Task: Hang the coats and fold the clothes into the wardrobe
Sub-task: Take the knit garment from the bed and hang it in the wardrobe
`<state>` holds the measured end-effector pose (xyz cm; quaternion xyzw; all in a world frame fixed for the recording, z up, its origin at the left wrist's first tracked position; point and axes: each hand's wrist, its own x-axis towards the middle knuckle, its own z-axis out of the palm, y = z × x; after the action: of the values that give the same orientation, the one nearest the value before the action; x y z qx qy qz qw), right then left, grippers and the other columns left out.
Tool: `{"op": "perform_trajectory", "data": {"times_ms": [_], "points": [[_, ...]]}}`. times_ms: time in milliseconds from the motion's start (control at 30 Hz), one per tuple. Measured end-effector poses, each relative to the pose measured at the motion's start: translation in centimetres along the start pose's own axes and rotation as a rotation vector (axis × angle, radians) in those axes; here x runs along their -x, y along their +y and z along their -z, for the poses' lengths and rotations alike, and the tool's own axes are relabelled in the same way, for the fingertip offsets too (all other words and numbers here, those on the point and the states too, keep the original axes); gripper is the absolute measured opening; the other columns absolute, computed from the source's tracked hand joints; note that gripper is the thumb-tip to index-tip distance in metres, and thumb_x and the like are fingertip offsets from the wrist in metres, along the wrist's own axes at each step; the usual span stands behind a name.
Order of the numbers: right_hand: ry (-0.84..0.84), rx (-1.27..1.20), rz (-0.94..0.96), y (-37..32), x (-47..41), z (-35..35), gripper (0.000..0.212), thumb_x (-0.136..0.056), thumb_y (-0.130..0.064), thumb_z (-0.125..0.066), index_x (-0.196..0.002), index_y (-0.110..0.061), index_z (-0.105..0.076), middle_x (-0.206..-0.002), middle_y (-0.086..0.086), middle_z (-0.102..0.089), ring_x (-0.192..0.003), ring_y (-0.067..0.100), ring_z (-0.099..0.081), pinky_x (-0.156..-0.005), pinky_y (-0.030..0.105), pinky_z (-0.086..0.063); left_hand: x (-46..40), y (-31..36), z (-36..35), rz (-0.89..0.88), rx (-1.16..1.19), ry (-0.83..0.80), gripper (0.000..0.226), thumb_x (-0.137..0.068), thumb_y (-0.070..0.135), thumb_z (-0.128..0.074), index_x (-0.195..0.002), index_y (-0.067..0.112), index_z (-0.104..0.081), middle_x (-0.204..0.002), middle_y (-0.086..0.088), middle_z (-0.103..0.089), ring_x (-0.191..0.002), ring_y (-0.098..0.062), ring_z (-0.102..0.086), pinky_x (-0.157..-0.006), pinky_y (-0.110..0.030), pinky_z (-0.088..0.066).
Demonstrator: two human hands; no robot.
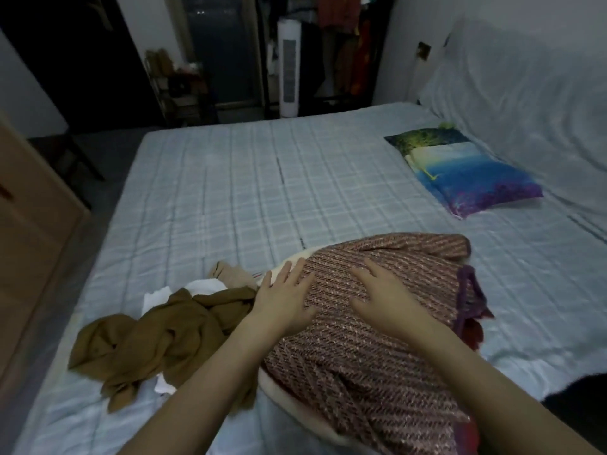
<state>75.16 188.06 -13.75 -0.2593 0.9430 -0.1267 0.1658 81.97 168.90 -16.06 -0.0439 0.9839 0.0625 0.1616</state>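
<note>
A pink-brown woven coat (pixel 368 366) with a cream lining lies spread on the bed (pixel 230 192). My left hand (pixel 284 298) lies flat on its left part, fingers straight and spread. My right hand (pixel 382 295) lies flat on its middle, fingers straight too. A purple and red garment (pixel 473 303) sticks out from under the coat's right edge. To the left lies a crumpled brown garment (pixel 157 346) on top of something white (pixel 200 289), with a beige piece (pixel 230 274) behind it.
A colourful pillow (pixel 463 172) lies at the bed's far right, beside a pale covered headboard (pixel 525 93). An open wardrobe rail with hanging clothes (pixel 345 44) and a white tower fan (pixel 289 67) stand beyond the bed. A wooden cabinet (pixel 29 257) is at the left.
</note>
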Motion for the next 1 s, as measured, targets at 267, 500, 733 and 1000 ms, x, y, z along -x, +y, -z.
{"op": "perform_trajectory", "data": {"times_ms": [267, 500, 733, 1000], "points": [[-0.103, -0.04, 0.219, 3.8, -11.3, -0.1, 0.069, -0.091, -0.04, -0.053, -0.152, -0.028, -0.022, -0.162, 0.001, -0.011, -0.147, 0.022, -0.013, -0.12, 0.042, -0.017, -6.0, 0.8, -2.4, 0.221, 0.107, -0.036, 0.071, -0.097, 0.053, -0.036, -0.156, 0.029, -0.005, -0.163, 0.001, 0.015, -0.15, -0.022, 0.01, -0.12, -0.052, -0.002], [-0.135, -0.176, 0.387, 4.3, -18.3, -5.6, 0.065, -0.09, -0.025, -0.057, -0.149, -0.024, -0.03, -0.161, -0.001, -0.013, -0.146, 0.019, -0.015, -0.115, 0.039, -0.026, -9.5, 0.6, -8.3, 0.424, 0.296, -0.091, 0.071, -0.098, 0.047, -0.037, -0.156, 0.026, -0.002, -0.163, 0.001, 0.015, -0.15, -0.02, 0.007, -0.121, -0.045, -0.005], [-0.198, -0.173, 0.503, 4.4, -24.3, -14.8, 0.065, -0.088, -0.015, -0.057, -0.149, -0.017, -0.033, -0.159, 0.006, -0.019, -0.144, 0.022, -0.019, -0.113, 0.025, -0.017, -12.8, -0.1, -17.0, 0.568, 0.435, -0.232, 0.073, -0.097, 0.046, -0.042, -0.156, 0.02, -0.008, -0.164, -0.005, 0.008, -0.149, -0.027, -0.007, -0.117, -0.045, -0.026], [-0.256, 0.11, 0.646, 4.2, -32.7, -28.0, 0.065, -0.082, -0.009, -0.056, -0.145, -0.012, -0.039, -0.153, 0.011, -0.035, -0.138, 0.029, -0.036, -0.114, 0.046, -0.029, -15.8, -3.8, -29.1, 0.651, 0.369, -0.065, 0.064, -0.083, 0.062, -0.047, -0.139, 0.031, -0.049, -0.159, 0.002, -0.024, -0.143, -0.023, -0.03, -0.11, -0.051, -0.03]]}}
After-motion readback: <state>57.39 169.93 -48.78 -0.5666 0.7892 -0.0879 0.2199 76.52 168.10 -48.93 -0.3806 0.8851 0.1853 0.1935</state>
